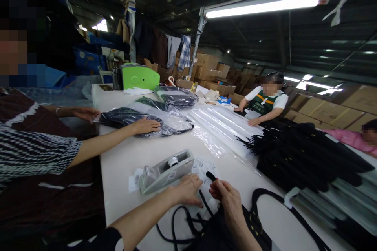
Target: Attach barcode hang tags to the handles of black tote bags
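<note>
My right hand (228, 196) pinches the tip of a black strap (210, 175) between thumb and fingers. The strap belongs to a black bag (218, 231) lying at the near edge of the table, its thin cords (176, 223) looped to the left. My left hand (188, 189) is just left of the strap, fingers apart and bent downward, with nothing visible in it. It reaches past the near end of a pale grey tape dispenser (166, 172). Barcode labels (203, 166) lie beyond my left hand, partly covered by it. A black handle with a buckle (255, 219) curves off to the right.
At left, a co-worker's hand (147, 125) presses on a plastic-wrapped black item (126, 117). Clear plastic bags (218, 125) lie across the white table (118, 164). Black bags (306, 157) are piled at right. Another person (265, 102) stands across the table. A green machine (140, 77) stands behind.
</note>
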A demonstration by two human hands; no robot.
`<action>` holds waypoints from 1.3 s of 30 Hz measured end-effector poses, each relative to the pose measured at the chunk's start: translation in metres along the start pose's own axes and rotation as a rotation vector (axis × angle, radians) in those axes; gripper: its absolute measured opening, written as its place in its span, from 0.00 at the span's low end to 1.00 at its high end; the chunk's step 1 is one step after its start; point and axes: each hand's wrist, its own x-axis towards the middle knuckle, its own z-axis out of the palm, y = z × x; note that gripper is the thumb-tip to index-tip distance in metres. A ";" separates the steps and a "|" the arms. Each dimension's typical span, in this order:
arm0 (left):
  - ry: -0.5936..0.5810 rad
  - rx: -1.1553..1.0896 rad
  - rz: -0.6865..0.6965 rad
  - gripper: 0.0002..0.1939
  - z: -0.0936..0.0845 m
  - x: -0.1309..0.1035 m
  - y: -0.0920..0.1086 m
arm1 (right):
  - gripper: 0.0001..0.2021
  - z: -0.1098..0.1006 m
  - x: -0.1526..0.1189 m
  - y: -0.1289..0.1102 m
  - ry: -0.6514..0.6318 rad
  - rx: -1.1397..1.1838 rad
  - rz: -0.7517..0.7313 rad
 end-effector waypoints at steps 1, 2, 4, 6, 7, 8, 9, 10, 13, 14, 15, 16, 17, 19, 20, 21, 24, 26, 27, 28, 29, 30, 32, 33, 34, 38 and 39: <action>-0.009 -0.007 -0.001 0.35 0.001 0.002 0.001 | 0.24 -0.001 -0.001 -0.001 -0.003 0.006 -0.006; -0.012 -0.013 -0.003 0.35 0.001 0.002 0.003 | 0.24 -0.001 -0.001 -0.003 -0.007 0.012 -0.012; -0.007 -0.022 -0.008 0.32 0.000 0.003 0.005 | 0.23 -0.003 -0.003 -0.007 -0.016 0.020 -0.024; -0.010 -0.027 -0.003 0.25 -0.003 0.003 0.008 | 0.22 -0.005 -0.004 -0.012 -0.027 0.020 -0.034; -0.016 -0.028 0.004 0.22 -0.004 0.004 0.009 | 0.21 -0.005 -0.005 -0.014 -0.031 0.018 -0.039; -0.023 -0.025 0.012 0.20 -0.006 0.005 0.010 | 0.21 -0.005 -0.005 -0.016 -0.033 0.014 -0.042; -0.031 -0.020 0.019 0.17 -0.008 0.006 0.010 | 0.20 -0.005 -0.006 -0.017 -0.032 0.010 -0.045; -0.038 -0.011 0.024 0.15 -0.010 0.007 0.011 | 0.20 -0.006 -0.006 -0.018 -0.028 0.006 -0.044; -0.050 0.035 0.023 0.09 -0.013 0.009 0.011 | 0.21 -0.008 -0.006 -0.017 -0.021 -0.013 -0.017; -0.052 0.053 0.017 0.09 -0.014 0.009 0.010 | 0.21 -0.009 -0.006 -0.016 -0.022 -0.021 -0.003; -0.053 0.073 0.009 0.09 -0.014 0.008 0.009 | 0.21 -0.010 -0.006 -0.015 -0.022 -0.028 0.010; -0.054 0.091 -0.001 0.09 -0.013 0.008 0.008 | 0.21 -0.011 -0.006 -0.015 -0.022 -0.034 0.020; -0.055 0.108 -0.011 0.09 -0.013 0.008 0.007 | 0.20 -0.012 -0.006 -0.015 -0.022 -0.038 0.026; -0.048 0.137 -0.029 0.10 -0.012 0.007 0.006 | 0.20 -0.013 -0.007 -0.015 -0.024 -0.041 0.029; -0.040 0.149 -0.036 0.09 -0.012 0.007 0.005 | 0.19 -0.014 -0.007 -0.015 -0.029 -0.043 0.033; -0.028 0.159 -0.042 0.09 -0.011 0.008 0.005 | 0.19 -0.014 -0.006 -0.015 -0.035 -0.049 0.041; 0.032 0.181 -0.059 0.09 -0.008 0.009 0.004 | 0.19 -0.016 -0.003 -0.009 -0.042 -0.070 0.075; 0.077 0.189 -0.066 0.09 -0.006 0.009 0.003 | 0.19 -0.017 -0.001 -0.004 -0.034 -0.074 0.086; 0.096 0.192 -0.062 0.09 -0.005 0.009 0.003 | 0.19 -0.018 0.000 -0.001 -0.028 -0.071 0.086; 0.114 0.195 -0.052 0.10 -0.004 0.009 0.003 | 0.19 -0.018 0.001 0.002 -0.024 -0.068 0.085; 0.130 0.198 -0.037 0.11 -0.003 0.008 0.003 | 0.19 -0.018 0.002 0.004 -0.023 -0.066 0.082; 0.146 0.199 -0.018 0.11 -0.003 0.007 0.003 | 0.19 -0.017 0.003 0.006 -0.022 -0.065 0.078; 0.173 0.198 0.020 0.11 -0.003 0.005 0.005 | 0.18 -0.015 0.004 0.009 -0.023 -0.072 0.066; 0.185 0.197 0.034 0.11 -0.003 0.004 0.005 | 0.18 -0.013 0.005 0.010 -0.024 -0.079 0.059; 0.197 0.195 0.043 0.11 -0.003 0.004 0.006 | 0.18 -0.011 0.005 0.012 -0.025 -0.088 0.055; 0.243 0.181 0.056 0.11 0.000 0.004 0.006 | 0.17 -0.003 0.005 0.017 -0.035 -0.119 0.056; 0.253 0.176 0.057 0.11 0.001 0.004 0.006 | 0.18 -0.002 0.005 0.017 -0.036 -0.124 0.057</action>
